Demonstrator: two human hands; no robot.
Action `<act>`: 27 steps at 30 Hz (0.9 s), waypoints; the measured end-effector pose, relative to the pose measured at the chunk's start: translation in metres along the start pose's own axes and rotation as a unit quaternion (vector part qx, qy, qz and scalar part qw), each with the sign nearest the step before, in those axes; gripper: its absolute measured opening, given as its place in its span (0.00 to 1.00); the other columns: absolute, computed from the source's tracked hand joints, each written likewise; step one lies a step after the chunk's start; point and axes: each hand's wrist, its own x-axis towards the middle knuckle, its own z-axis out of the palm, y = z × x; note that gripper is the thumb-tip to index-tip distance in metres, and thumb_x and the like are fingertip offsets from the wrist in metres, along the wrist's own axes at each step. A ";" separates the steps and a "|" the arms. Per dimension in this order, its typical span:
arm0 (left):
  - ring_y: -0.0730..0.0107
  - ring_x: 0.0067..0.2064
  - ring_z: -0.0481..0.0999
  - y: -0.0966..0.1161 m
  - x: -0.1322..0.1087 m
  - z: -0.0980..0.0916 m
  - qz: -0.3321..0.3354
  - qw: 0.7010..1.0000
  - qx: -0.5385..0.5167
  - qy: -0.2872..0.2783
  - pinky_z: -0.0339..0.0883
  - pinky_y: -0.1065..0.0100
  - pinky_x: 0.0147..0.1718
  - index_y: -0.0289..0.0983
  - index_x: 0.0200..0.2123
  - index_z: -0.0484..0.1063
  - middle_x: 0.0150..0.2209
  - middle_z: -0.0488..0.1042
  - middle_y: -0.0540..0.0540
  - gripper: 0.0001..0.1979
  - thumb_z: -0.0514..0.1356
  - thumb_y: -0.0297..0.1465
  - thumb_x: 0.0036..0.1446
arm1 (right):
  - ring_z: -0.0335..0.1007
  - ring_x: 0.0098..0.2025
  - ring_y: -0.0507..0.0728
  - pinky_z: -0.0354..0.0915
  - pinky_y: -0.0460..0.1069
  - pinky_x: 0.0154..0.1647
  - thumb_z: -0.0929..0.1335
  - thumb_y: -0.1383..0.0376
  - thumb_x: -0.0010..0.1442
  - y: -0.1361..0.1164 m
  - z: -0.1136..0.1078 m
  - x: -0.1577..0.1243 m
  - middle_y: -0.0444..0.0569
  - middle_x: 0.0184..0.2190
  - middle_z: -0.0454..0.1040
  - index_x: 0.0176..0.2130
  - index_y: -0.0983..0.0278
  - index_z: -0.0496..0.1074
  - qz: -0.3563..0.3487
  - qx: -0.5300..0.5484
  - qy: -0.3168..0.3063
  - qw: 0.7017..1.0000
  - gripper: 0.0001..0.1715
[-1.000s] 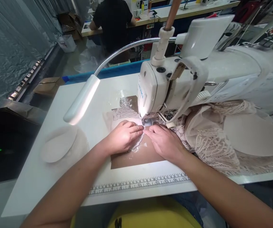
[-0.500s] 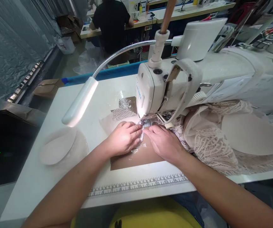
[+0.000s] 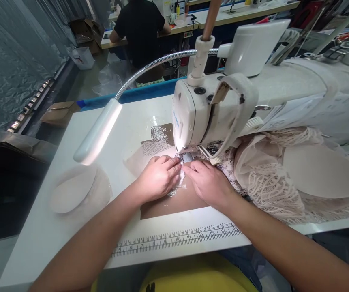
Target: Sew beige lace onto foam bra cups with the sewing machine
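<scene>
1. From my distant seat, through the head camera, I see the left hand [image 3: 160,177] resting over a pale lace piece [image 3: 157,148], its fingers drawn close together and their tips near the needle area. I cannot tell whether it pinches the cloth or only presses on it.
2. I see the right hand [image 3: 209,182] opposite, its index finger pointing in at the cloth edge. The fingertips of the two hands nearly meet; the gap at the thumb is hidden from me, so I cannot tell how firm that grip is either.
3. The lace piece lies partly under the left hand and spreads out beyond it, just below the sewing machine head [image 3: 189,115].
4. Under both hands I make out a brown sheet [image 3: 162,209] on the white table [image 3: 40,247], with a printed ruler [image 3: 177,239] along the near edge.
5. A lamp [image 3: 98,132] hangs to the left (its lit underside looks very bright to me), above a pale round pad [image 3: 73,190].
6. To the right I see heaped lace [image 3: 274,192] and a larger pad [image 3: 323,170].
</scene>
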 end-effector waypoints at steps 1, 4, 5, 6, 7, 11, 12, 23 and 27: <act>0.55 0.51 0.67 0.000 0.000 0.000 -0.002 1.000 0.001 0.002 0.63 0.54 0.47 0.33 0.55 0.68 0.56 0.69 0.38 0.20 0.47 0.34 0.65 | 0.62 0.34 0.56 0.55 0.49 0.34 0.60 0.74 0.60 0.000 0.000 0.001 0.49 0.35 0.72 0.49 0.63 0.73 0.005 -0.004 0.000 1.000 0.22; 0.54 0.50 0.67 -0.001 0.000 -0.001 -0.010 1.000 -0.001 0.002 0.63 0.53 0.46 0.32 0.55 0.68 0.56 0.69 0.38 0.20 0.48 0.34 0.65 | 0.63 0.32 0.55 0.55 0.49 0.33 0.60 0.74 0.60 -0.001 -0.002 0.003 0.50 0.34 0.72 0.49 0.63 0.73 0.018 -0.008 0.002 1.000 0.22; 0.54 0.50 0.67 -0.001 0.000 -0.002 -0.012 1.000 -0.003 0.001 0.63 0.53 0.46 0.33 0.54 0.68 0.56 0.69 0.38 0.20 0.49 0.35 0.64 | 0.63 0.32 0.55 0.55 0.49 0.33 0.59 0.73 0.60 -0.001 -0.002 0.004 0.50 0.34 0.72 0.49 0.63 0.73 0.022 -0.004 0.005 1.000 0.21; 0.54 0.50 0.67 -0.001 -0.001 -0.003 -0.013 1.000 -0.007 0.001 0.63 0.53 0.46 0.33 0.54 0.68 0.56 0.69 0.38 0.20 0.50 0.35 0.64 | 0.64 0.32 0.55 0.55 0.49 0.33 0.59 0.73 0.60 -0.001 -0.002 0.004 0.50 0.34 0.73 0.48 0.63 0.73 0.026 0.001 0.009 1.000 0.21; 0.54 0.50 0.67 -0.002 -0.001 -0.004 -0.013 1.000 -0.012 0.002 0.63 0.53 0.46 0.33 0.53 0.69 0.56 0.69 0.38 0.19 0.51 0.36 0.63 | 0.64 0.32 0.55 0.55 0.49 0.33 0.59 0.73 0.61 0.000 -0.001 0.003 0.50 0.35 0.73 0.49 0.63 0.73 0.028 0.007 0.014 0.999 0.21; 0.56 0.49 0.68 -0.003 -0.003 -0.009 -0.002 0.999 -0.044 0.022 0.62 0.54 0.47 0.35 0.47 0.73 0.53 0.71 0.40 0.17 0.52 0.37 0.62 | 0.66 0.35 0.56 0.57 0.50 0.35 0.59 0.73 0.60 0.005 0.002 0.000 0.50 0.37 0.74 0.50 0.64 0.72 0.032 0.029 0.036 0.998 0.22; 0.57 0.48 0.68 -0.004 -0.003 -0.010 0.003 0.998 -0.051 0.025 0.62 0.55 0.47 0.35 0.46 0.73 0.52 0.72 0.40 0.16 0.52 0.37 0.62 | 0.67 0.36 0.56 0.57 0.50 0.36 0.59 0.73 0.60 0.006 0.003 -0.001 0.50 0.38 0.74 0.50 0.64 0.72 0.032 0.034 0.041 0.998 0.22; 0.63 0.44 0.72 -0.002 -0.004 -0.005 0.026 0.997 -0.063 0.047 0.61 0.58 0.46 0.38 0.43 0.75 0.45 0.76 0.43 0.13 0.52 0.33 0.64 | 0.62 0.33 0.54 0.56 0.48 0.35 0.60 0.73 0.61 0.003 0.000 -0.003 0.47 0.32 0.71 0.44 0.63 0.75 -0.035 0.026 0.044 0.998 0.18; 0.62 0.45 0.71 -0.004 -0.004 -0.004 0.026 0.996 -0.067 0.049 0.62 0.57 0.46 0.37 0.45 0.74 0.47 0.75 0.42 0.13 0.53 0.34 0.63 | 0.62 0.33 0.55 0.55 0.48 0.34 0.60 0.74 0.60 0.002 0.000 -0.001 0.48 0.33 0.72 0.47 0.63 0.74 -0.023 0.016 0.038 0.999 0.20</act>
